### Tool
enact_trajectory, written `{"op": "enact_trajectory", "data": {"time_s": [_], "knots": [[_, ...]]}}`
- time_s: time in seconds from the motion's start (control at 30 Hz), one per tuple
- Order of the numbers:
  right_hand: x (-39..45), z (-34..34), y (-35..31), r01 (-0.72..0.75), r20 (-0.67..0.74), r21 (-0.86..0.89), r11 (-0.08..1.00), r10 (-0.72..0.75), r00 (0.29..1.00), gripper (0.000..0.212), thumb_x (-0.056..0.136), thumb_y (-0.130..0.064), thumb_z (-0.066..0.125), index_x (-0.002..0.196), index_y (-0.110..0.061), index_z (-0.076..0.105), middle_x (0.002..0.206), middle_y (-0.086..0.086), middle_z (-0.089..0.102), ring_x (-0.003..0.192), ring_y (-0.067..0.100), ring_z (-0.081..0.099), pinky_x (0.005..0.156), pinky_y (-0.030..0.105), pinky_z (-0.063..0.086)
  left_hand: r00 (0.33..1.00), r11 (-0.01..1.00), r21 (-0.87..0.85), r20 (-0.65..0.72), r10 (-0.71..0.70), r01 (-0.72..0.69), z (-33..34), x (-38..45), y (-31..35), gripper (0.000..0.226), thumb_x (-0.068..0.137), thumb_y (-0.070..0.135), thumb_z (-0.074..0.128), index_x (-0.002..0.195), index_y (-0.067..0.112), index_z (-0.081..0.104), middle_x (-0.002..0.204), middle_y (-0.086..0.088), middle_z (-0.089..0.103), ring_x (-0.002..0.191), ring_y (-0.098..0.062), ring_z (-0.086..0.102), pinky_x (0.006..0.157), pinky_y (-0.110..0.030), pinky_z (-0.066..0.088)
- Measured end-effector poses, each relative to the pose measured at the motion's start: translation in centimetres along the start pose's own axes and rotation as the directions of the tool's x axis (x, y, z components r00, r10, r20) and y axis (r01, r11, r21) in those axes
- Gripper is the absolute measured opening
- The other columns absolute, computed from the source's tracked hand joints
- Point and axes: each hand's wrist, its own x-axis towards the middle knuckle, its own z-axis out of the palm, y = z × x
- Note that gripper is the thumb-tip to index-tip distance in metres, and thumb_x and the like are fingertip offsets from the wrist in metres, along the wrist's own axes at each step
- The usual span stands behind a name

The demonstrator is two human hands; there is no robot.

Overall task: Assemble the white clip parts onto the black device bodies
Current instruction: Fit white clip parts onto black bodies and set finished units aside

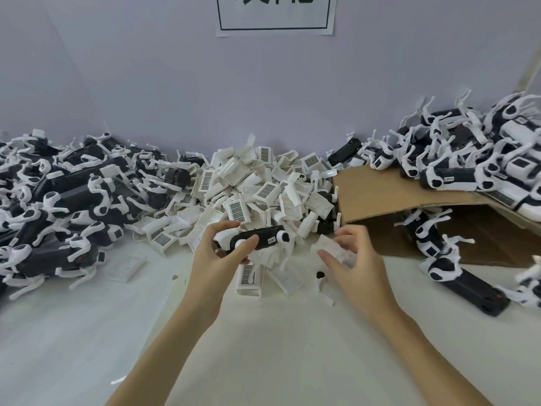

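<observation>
A: What's nearest on the desk (263, 347)?

B: Two bare forearms. The left hand (218, 253) grips a black body (257, 238), its fingers (225, 227) curled over the top and thumb pressing the front. The right hand (351, 256) pinches a white clip (330, 248), blurred, just beside the body's right end.

A: Behind them?

B: A heap of loose clips (257, 183) in the middle, a pile of black bodies (67, 186) on the left.

A: Any container?

B: A cardboard box (395, 194) on the right, lying open towards the hands. Some bodies lie inside (424, 230), more are piled on top (468, 145).
</observation>
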Motion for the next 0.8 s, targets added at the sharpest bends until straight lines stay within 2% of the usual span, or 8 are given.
{"op": "enact_trajectory", "data": {"time_s": [0.1,0.17,0.27,0.37,0.5,0.6,0.7,0.8], "knots": [[0.1,-0.4,-0.9,-0.171,-0.012,0.228,0.958,0.179,0.984,0.059,0.077,-0.028,0.092,0.125,-0.034,0.059,0.111,-0.013,0.069,0.102,0.0,0.068,0.081,0.016,0.053,1.0,1.0,0.01,0.008,0.019,-0.019,0.1,-0.1,-0.4,0.05,0.064,0.047,0.089,0.111,0.039,0.072,0.111,-0.012,0.076,0.071,-0.015,0.068,0.086,-0.038,0.055],[0.0,-0.5,-1.1,-0.263,0.052,0.359,0.895,0.262,0.964,0.053,0.077,-0.025,0.092,0.123,-0.029,0.066,0.112,-0.01,0.074,0.105,0.0,0.07,0.081,0.016,0.055,0.999,1.0,-0.01,0.035,0.01,-0.01,0.3,-0.1,-0.7,0.046,0.071,0.04,0.088,0.114,0.035,0.072,0.11,-0.009,0.076,0.067,-0.014,0.064,0.082,-0.035,0.051],[-0.1,-0.5,-1.4,-0.318,0.117,0.475,0.821,0.3,0.947,0.035,0.084,-0.024,0.086,0.117,-0.025,0.073,0.105,-0.007,0.079,0.099,0.009,0.074,0.076,0.013,0.054,0.997,0.999,-0.041,0.08,-0.004,0.007,0.6,-0.3,-0.9,0.054,0.068,0.041,0.088,0.118,0.031,0.069,0.103,-0.003,0.076,0.073,-0.016,0.062,0.08,-0.035,0.047],[-0.1,-0.3,-1.8,-0.382,0.142,0.588,0.713,0.374,0.917,0.033,0.088,-0.017,0.081,0.119,-0.02,0.073,0.109,0.004,0.078,0.094,0.016,0.072,0.079,0.022,0.056,0.995,0.994,-0.109,0.092,-0.022,0.032,0.7,-0.3,-1.4,0.051,0.075,0.036,0.082,0.122,0.028,0.065,0.104,-0.01,0.075,0.085,-0.029,0.063,0.08,-0.04,0.048],[-0.3,-0.1,-2.2,-0.42,0.23,0.745,0.518,0.392,0.891,0.038,0.091,-0.007,0.075,0.126,-0.019,0.07,0.108,0.011,0.075,0.088,0.016,0.072,0.077,0.022,0.059,0.995,0.992,-0.113,0.095,-0.038,0.049,0.7,-0.4,-1.6,0.036,0.089,0.029,0.071,0.124,0.024,0.063,0.089,-0.009,0.074,0.071,-0.026,0.069,0.063,-0.034,0.056],[-0.7,0.2,-2.6,-0.376,0.211,0.701,0.606,0.327,0.921,0.04,0.092,-0.008,0.075,0.127,-0.026,0.069,0.101,0.014,0.074,0.078,0.022,0.07,0.072,0.029,0.06,0.995,0.998,-0.052,0.095,-0.036,0.041,0.9,-0.6,-1.8,0.03,0.093,0.033,0.07,0.123,0.031,0.064,0.089,-0.005,0.074,0.067,-0.027,0.066,0.063,-0.038,0.053],[-1.2,0.6,-2.9,-0.303,0.191,0.56,0.771,0.236,0.953,0.038,0.096,-0.008,0.073,0.122,-0.036,0.072,0.105,0.003,0.077,0.091,0.022,0.078,0.091,0.036,0.058,0.994,0.999,-0.033,0.107,-0.032,0.036,1.2,-0.9,-1.8,0.019,0.105,0.024,0.061,0.123,0.03,0.063,0.089,-0.002,0.073,0.064,-0.027,0.063,0.058,-0.035,0.054],[-1.6,0.9,-3.4,-0.288,0.244,0.569,0.77,0.177,0.954,0.028,0.1,-0.02,0.068,0.123,-0.035,0.075,0.116,0.0,0.076,0.103,0.025,0.077,0.105,0.041,0.053,0.994,1.0,-0.002,0.108,-0.019,0.02,1.5,-1.3,-1.7,0.019,0.105,0.022,0.06,0.123,0.03,0.062,0.086,0.001,0.071,0.065,-0.023,0.065,0.054,-0.031,0.054]]}}
